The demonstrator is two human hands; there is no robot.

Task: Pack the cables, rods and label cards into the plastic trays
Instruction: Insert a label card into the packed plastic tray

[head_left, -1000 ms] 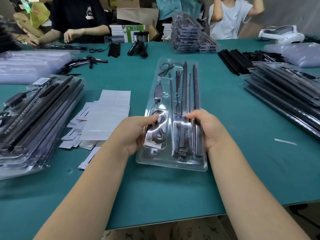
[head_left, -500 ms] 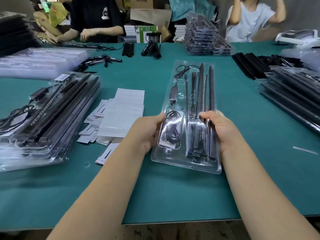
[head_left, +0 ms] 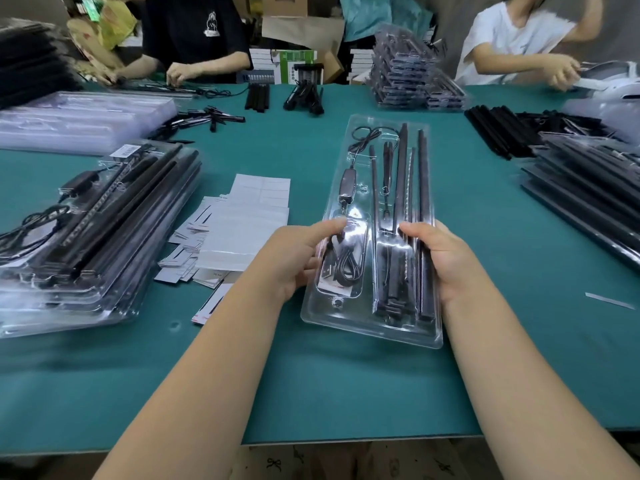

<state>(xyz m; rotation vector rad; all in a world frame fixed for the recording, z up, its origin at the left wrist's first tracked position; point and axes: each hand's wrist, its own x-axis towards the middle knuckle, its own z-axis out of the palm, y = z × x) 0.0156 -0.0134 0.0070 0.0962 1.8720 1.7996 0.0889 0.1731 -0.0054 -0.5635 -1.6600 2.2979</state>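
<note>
A long clear plastic tray (head_left: 349, 323) lies lengthwise on the green table in front of me. It holds a coiled black cable (head_left: 348, 261) with an inline controller on its left side and several black rods (head_left: 423, 188) on its right. My left hand (head_left: 298, 258) grips the tray's left edge, thumb on top near the cable. My right hand (head_left: 443, 258) grips the right edge, thumb lying over the rods. White label cards (head_left: 242, 230) lie spread to the left of the tray.
A stack of filled trays (head_left: 86, 237) sits at the left, more filled trays (head_left: 588, 195) at the right and back (head_left: 412, 74). Empty clear trays (head_left: 83, 119) lie far left. Loose black rods (head_left: 498, 129) lie back right. Two people work across the table.
Both hands keep their hold on the tray. My view has shifted left, so the tray and hands now sit further right in frame; the tray's near end looks slightly lifted.
</note>
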